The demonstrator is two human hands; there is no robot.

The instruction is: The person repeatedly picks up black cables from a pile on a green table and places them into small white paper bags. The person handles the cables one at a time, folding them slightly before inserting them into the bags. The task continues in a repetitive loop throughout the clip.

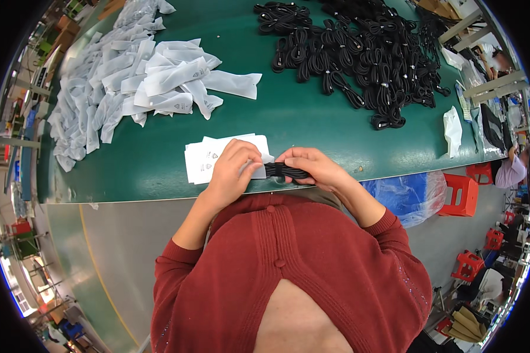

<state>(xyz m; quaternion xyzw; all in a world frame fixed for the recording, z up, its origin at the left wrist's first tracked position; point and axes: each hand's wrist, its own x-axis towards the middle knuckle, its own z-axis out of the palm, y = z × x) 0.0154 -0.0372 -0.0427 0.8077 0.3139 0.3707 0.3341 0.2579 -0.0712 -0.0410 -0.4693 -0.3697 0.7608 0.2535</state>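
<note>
Close to the table's near edge, my right hand (314,166) is closed round a coiled black cable (280,170) tied into a short bundle. The fingers of my left hand (237,166) pinch the open mouth of a translucent white plastic bag (257,172) at the bundle's left end. Whether the cable's tip is inside the bag is hard to make out. Under and left of my left hand lies a stack of flat, unfilled white bags (200,160) with small dark printed marks.
A heap of frosted white bags, looking filled, (176,76) covers the green table's (241,120) far left. Many tied black cables (359,53) are piled far right. A crumpled white bag (452,130) lies near the right edge. Beyond it stand a red stool (459,195) and blue plastic-wrapped bundle (403,194).
</note>
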